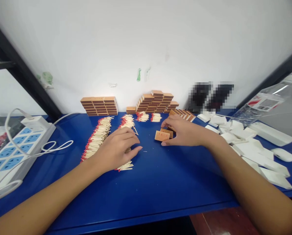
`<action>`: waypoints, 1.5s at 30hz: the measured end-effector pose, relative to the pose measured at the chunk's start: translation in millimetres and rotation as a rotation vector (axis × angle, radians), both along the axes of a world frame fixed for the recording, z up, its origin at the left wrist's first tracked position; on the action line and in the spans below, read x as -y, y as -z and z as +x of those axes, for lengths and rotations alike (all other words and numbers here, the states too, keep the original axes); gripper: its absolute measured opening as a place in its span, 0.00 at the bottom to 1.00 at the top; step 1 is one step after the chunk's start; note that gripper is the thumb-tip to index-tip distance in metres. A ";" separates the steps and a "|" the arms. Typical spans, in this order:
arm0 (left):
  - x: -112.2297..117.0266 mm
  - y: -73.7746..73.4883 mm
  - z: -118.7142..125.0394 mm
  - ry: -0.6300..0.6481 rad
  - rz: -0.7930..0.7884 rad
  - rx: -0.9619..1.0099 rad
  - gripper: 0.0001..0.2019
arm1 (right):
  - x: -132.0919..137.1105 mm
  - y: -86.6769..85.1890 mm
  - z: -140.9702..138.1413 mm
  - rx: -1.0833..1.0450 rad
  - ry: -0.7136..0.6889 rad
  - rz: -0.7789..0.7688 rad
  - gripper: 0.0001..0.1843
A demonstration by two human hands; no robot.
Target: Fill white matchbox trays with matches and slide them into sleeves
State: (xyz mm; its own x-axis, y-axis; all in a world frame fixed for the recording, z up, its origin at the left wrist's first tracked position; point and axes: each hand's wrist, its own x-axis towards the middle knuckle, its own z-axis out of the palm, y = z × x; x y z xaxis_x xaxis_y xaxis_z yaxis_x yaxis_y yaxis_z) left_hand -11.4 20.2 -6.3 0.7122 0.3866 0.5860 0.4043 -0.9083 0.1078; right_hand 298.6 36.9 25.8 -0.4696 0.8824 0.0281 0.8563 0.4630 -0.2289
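Observation:
My left hand (119, 147) rests curled over a row of red-tipped matches (126, 164) on the blue table (160, 186), its fingers closed around some of them. My right hand (185, 131) reaches to a pair of small tan matchboxes (162, 135) lying flat, with thumb and fingers pinching them. A longer row of matches (97, 138) lies to the left of my left hand. More short bundles of matches (142, 116) sit further back.
Stacks of tan matchboxes (100, 105) and a taller pile of matchboxes (155, 101) stand against the white wall. White inner trays (248, 148) are heaped at right. A white power strip (11, 153) with cables lies at left. A clear plastic bag (263, 104) sits far right.

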 end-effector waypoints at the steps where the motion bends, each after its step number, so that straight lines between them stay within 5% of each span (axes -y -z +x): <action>1: 0.1 0.1 -0.1 -0.002 -0.003 -0.001 0.06 | 0.8 0.1 -1.6 -0.001 -0.003 -0.009 0.32; 14: 0.0 -1.6 0.2 -0.011 -0.014 -0.007 0.06 | 5.8 -8.5 -8.3 -0.122 -0.075 -0.058 0.14; 23: 0.5 -1.5 -0.5 -0.003 -0.011 -0.008 0.07 | -3.8 -12.8 1.6 -0.247 0.084 0.087 0.15; 28: -0.4 -1.3 -0.6 -0.007 -0.008 -0.009 0.06 | -2.3 -9.7 4.5 -0.145 0.039 -0.023 0.16; 35: -0.1 -1.2 0.2 -0.005 -0.014 -0.015 0.06 | -5.5 2.6 5.5 -0.144 -0.011 0.026 0.27; 38: -0.4 -0.9 0.2 -0.013 -0.016 -0.023 0.07 | -6.3 4.2 1.5 -0.083 0.007 0.002 0.24; 45: 0.0 -1.1 -0.7 -0.019 -0.026 -0.027 0.07 | -3.2 -14.3 7.2 -0.102 0.095 0.014 0.23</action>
State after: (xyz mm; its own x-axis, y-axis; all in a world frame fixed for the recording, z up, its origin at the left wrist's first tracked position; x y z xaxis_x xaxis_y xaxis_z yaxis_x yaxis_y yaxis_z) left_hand -12.1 20.2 -5.2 0.7200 0.4152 0.5561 0.4249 -0.8973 0.1197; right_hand 305.8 40.1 40.0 -0.3776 0.9221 0.0841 0.8692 0.3843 -0.3113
